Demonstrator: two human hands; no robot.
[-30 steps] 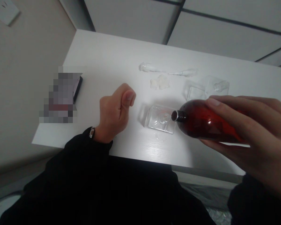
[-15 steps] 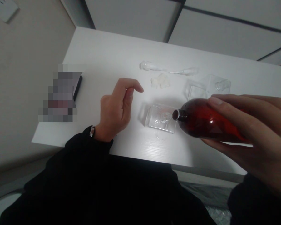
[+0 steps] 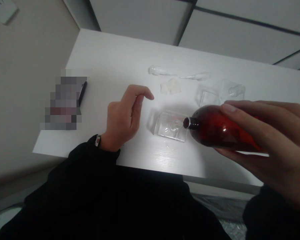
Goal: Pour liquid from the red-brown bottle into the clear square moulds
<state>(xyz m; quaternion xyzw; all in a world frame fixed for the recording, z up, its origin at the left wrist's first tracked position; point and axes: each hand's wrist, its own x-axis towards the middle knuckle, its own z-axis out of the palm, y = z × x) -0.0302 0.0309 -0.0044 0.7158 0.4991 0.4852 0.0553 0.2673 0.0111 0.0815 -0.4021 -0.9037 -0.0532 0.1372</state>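
Observation:
My right hand [image 3: 272, 133] is wrapped round a brown-red glass bottle [image 3: 222, 125]. The bottle lies nearly level, its uncapped mouth pointing left over a small clear plastic box [image 3: 172, 130] on the table. Inside that box something clear and rounded shows; I cannot tell whether it is liquid. To the left of the box, my left hand [image 3: 123, 115] is held closed, with the index finger bent and the thumb tucked beneath it. Anything within its curled fingers is hidden. Beyond the box sits a crumpled off-white wad [image 3: 170, 86].
Two clear droppers [image 3: 160, 70] lie behind the wad. A second clear box [image 3: 210, 98] and a clear plastic piece [image 3: 236, 89] are partly behind the bottle. At the left end of the white table [image 3: 110, 56] is a blurred-out dark object [image 3: 66, 100]. White panels stand behind.
Almost nothing differs. The view has shifted very slightly; both hands and the bottle keep their poses.

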